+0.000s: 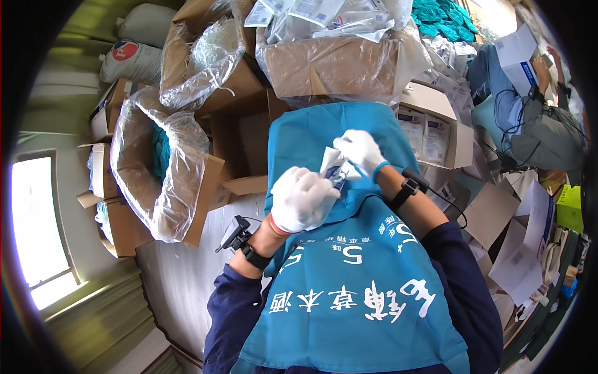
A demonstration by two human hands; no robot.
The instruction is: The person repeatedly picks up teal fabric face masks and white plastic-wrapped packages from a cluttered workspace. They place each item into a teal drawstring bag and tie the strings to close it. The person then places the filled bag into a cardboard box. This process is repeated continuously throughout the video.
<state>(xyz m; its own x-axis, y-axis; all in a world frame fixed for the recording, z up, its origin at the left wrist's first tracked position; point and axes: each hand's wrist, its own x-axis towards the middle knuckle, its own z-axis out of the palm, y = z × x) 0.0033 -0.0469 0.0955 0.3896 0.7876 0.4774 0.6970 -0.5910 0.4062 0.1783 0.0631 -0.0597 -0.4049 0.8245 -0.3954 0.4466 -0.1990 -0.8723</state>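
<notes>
Both of my hands wear white knit gloves. My left hand (302,198) is closed on the lower left part of a small white-and-blue packet (332,163). Fingers of my right hand (360,151) are pinched at the packet's upper right side. A bit of green-blue material shows near the left fingertips; what it is I cannot make out. Beneath the hands spreads a teal apron (355,299) with white lettering, covering my lap and reaching forward to the boxes.
Ahead stands a plastic-lined carton (336,65) heaped with white packets. To the left are a lined carton (187,181) holding teal items and an open brown box (240,137). An open box (461,146) of packets sits at right. Beyond it, another person (542,137) holds a white box.
</notes>
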